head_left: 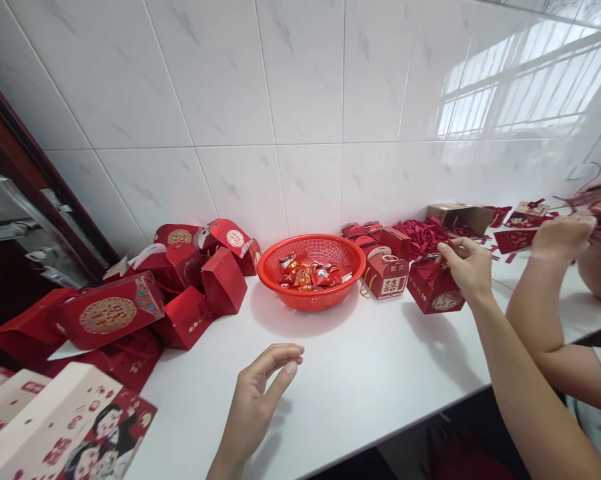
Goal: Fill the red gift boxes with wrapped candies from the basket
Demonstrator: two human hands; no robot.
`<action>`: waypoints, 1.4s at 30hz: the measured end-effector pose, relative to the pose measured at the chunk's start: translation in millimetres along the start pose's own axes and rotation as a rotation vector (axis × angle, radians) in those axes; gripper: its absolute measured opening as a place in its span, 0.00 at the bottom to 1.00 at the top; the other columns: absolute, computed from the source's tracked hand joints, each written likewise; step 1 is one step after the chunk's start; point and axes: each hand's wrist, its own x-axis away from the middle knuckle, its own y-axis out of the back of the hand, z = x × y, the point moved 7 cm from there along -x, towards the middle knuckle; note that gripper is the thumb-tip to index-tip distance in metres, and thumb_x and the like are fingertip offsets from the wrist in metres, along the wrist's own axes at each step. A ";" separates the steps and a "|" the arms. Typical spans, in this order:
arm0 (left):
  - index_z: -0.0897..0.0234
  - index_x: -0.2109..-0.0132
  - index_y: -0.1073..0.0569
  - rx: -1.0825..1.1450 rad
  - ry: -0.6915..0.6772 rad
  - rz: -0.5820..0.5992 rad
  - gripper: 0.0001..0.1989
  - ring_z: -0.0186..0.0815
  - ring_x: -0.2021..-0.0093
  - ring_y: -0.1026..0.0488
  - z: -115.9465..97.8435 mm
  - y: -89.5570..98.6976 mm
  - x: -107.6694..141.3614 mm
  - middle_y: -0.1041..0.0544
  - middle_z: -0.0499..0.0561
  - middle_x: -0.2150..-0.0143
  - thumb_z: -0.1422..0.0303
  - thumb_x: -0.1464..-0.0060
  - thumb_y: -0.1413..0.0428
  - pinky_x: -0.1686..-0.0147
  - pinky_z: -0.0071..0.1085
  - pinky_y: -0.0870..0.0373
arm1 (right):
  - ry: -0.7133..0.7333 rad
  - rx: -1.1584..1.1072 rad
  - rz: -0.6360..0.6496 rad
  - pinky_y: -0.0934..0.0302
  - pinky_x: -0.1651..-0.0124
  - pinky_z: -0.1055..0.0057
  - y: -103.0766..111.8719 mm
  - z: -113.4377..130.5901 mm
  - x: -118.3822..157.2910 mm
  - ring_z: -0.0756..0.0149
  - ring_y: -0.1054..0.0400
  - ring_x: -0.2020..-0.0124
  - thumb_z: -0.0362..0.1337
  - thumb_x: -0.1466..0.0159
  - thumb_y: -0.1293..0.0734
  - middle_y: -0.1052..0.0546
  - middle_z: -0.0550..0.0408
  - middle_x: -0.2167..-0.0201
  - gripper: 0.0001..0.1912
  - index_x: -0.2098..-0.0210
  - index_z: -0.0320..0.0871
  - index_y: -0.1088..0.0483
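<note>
My right hand (467,270) pinches the top of a small red gift box (434,287) with a round pale emblem on its side. The box hangs slightly tilted over the white table, casting a shadow below it. My left hand (260,397) hovers empty over the table, fingers bent a little and the thumb apart from them. Beyond that hand stands a red plastic basket (311,304) with wrapped candies (313,275) inside. Between the basket and the held box sits another red gift box (384,277) with a cord handle.
Red boxes (107,317) are heaped at the left, behind a cream box (75,420) with cartoon figures. Dark red ribbons (420,237) and an open cardboard box (460,217) lie along the tiled wall. At the right, another person's hands (563,233) work over red items.
</note>
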 end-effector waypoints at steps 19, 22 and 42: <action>0.59 0.62 0.17 -0.049 0.168 -0.225 0.13 0.42 0.56 0.20 30.4 40.4 20.6 0.17 0.53 0.60 0.55 0.46 0.39 0.54 0.29 0.24 | 0.018 0.653 -0.218 0.40 0.63 0.61 7.1 -41.0 -8.9 0.53 0.30 0.69 0.43 0.47 0.35 0.22 0.48 0.73 0.09 0.72 0.45 0.28; 0.60 0.62 0.17 -0.068 0.175 -0.173 0.14 0.43 0.56 0.20 33.4 39.5 18.0 0.17 0.54 0.60 0.54 0.47 0.38 0.54 0.31 0.23 | 0.025 0.576 -0.200 0.40 0.63 0.61 3.9 -37.3 5.6 0.53 0.29 0.70 0.46 0.47 0.35 0.22 0.49 0.75 0.11 0.73 0.45 0.29; 0.58 0.60 0.20 -0.420 -0.190 -0.480 0.08 0.44 0.48 0.24 -28.4 77.1 31.9 0.20 0.53 0.52 0.61 0.43 0.40 0.42 0.40 0.29 | 0.193 0.640 0.071 0.40 0.56 0.53 -54.5 -31.4 40.9 0.45 0.33 0.61 0.53 0.43 0.35 0.24 0.43 0.70 0.17 0.71 0.44 0.28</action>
